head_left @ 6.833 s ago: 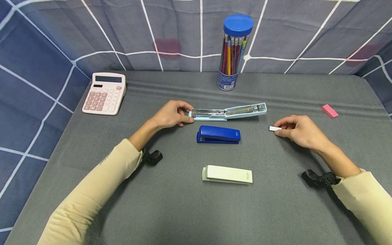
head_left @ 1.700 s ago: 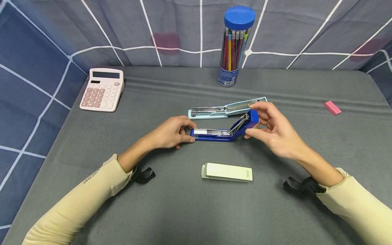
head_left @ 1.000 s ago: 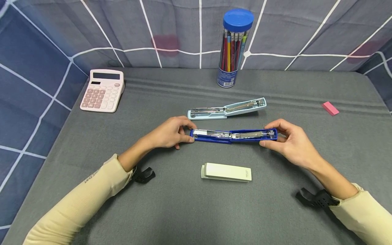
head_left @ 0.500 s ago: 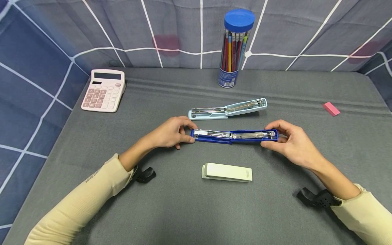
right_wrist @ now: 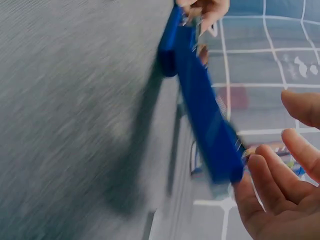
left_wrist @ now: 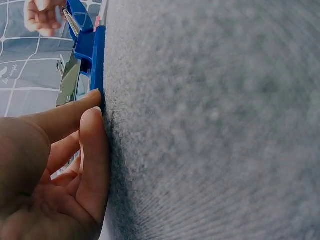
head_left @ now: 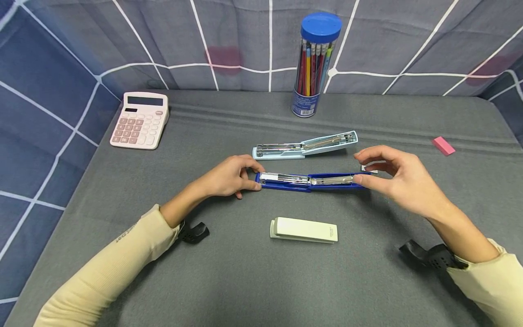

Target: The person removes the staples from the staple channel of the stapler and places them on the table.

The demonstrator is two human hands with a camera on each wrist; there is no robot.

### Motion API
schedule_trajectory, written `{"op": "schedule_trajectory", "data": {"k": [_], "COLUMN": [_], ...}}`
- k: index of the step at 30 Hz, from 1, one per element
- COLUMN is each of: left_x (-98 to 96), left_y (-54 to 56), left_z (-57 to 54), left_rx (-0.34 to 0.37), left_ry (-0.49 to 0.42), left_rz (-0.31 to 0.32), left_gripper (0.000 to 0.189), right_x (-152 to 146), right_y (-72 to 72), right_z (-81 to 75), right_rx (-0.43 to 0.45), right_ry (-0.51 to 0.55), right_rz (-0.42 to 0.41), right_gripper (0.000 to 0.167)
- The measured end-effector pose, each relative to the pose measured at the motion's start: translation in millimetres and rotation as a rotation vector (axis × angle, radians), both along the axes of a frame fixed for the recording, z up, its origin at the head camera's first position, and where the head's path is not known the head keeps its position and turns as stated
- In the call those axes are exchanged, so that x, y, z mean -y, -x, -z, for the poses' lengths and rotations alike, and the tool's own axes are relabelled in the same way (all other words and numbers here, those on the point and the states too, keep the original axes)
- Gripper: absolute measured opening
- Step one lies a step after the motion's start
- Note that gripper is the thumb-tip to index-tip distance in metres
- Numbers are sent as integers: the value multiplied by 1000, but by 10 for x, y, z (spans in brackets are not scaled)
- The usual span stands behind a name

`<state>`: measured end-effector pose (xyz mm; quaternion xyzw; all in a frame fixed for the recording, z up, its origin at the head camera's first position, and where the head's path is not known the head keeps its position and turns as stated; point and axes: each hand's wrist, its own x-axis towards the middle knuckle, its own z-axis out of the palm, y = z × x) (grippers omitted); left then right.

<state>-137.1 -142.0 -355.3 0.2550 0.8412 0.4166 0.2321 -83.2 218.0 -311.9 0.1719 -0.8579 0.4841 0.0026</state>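
A dark blue stapler (head_left: 286, 186) lies unfolded nearly flat, its metal magazine facing up. My left hand (head_left: 233, 177) pinches the left end of its base between thumb and fingers; the left wrist view shows the fingertips at that end. Over the stapler's right end, my right hand (head_left: 402, 177) has its fingers spread and loosely bent. In the right wrist view, the stapler's raised blue top (right_wrist: 205, 110) passes close to those fingertips. A small white strip (head_left: 369, 169) shows partly between the right thumb and fingers, mostly hidden behind the hand.
Behind it lies a light blue stapler (head_left: 282, 156), also unfolded. A pale green stapler (head_left: 304, 229) sits folded in front. Around them are a pink calculator (head_left: 140, 120), a pencil tub with blue lid (head_left: 320, 27) and a pink eraser (head_left: 443, 146).
Earlier, the left hand moved from the light blue stapler to the dark blue one, and the right hand swung its top over. Now the right hand has let go and lifted slightly.
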Motion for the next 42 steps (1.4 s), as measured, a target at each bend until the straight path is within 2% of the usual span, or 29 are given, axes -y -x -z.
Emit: {"op": "schedule_trajectory", "data": {"k": [4,9,14,25,35,42], "left_x": [8,9,13,12,5,5], "left_y": [0,-1,2,18,29,23], "left_z": [10,7,13,26,28,29], "left_rx": [-4,-1,1,17,23,31], "left_ry": [-4,-13,-23,-25,-25,-21], "left_rz": [7,9,11,0,4,0], "left_gripper": [32,32,33,29,30,30], "right_x": [165,414,646,1021,1121,1138], "right_y": [28,41,104,255,271,277], "right_z": [-46,-40,25,183,219,208], "right_rx": [-47,-19,25,78,61,69], "right_ry": [69,101,90,-128,-255,-267], "right_rz": [-41,-74,-132,-285,-289,-331], "right_gripper": [25,15,9,8,15,19]}}
